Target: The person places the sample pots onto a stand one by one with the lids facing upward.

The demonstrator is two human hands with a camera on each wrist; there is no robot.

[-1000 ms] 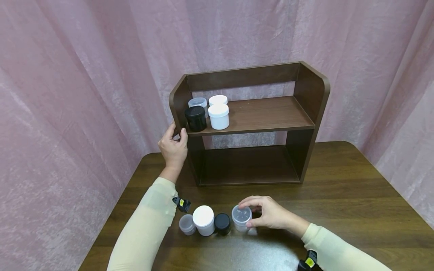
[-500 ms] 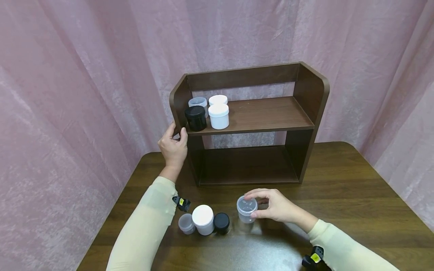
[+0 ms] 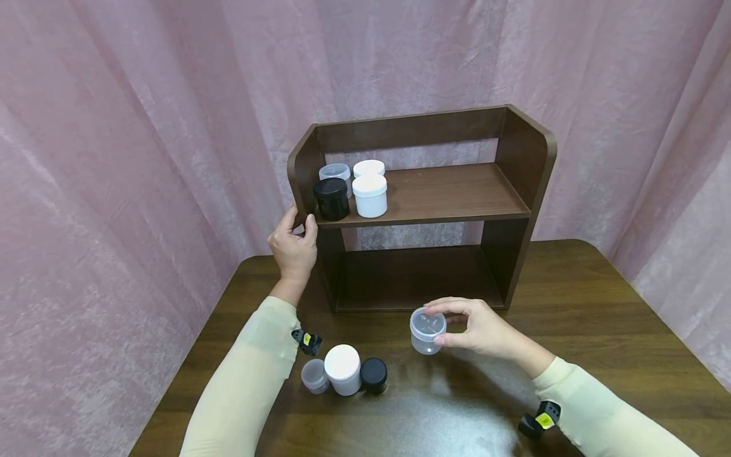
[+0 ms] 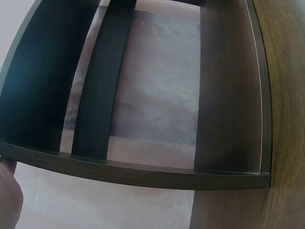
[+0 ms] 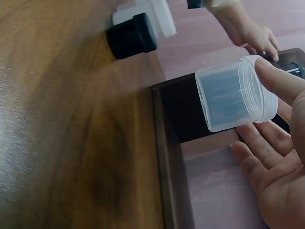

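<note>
Pinching a clear plastic jar (image 3: 426, 331) by its lidded rim with the right hand (image 3: 482, 328), lower centre of frame. Probably feeling light, smooth, slightly slippery. Gripping the wooden shelf (image 3: 440, 193) edge with the left hand (image 3: 294, 247).

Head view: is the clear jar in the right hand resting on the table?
No, the right hand holds the clear jar lifted off the table, in front of the shelf.
</note>
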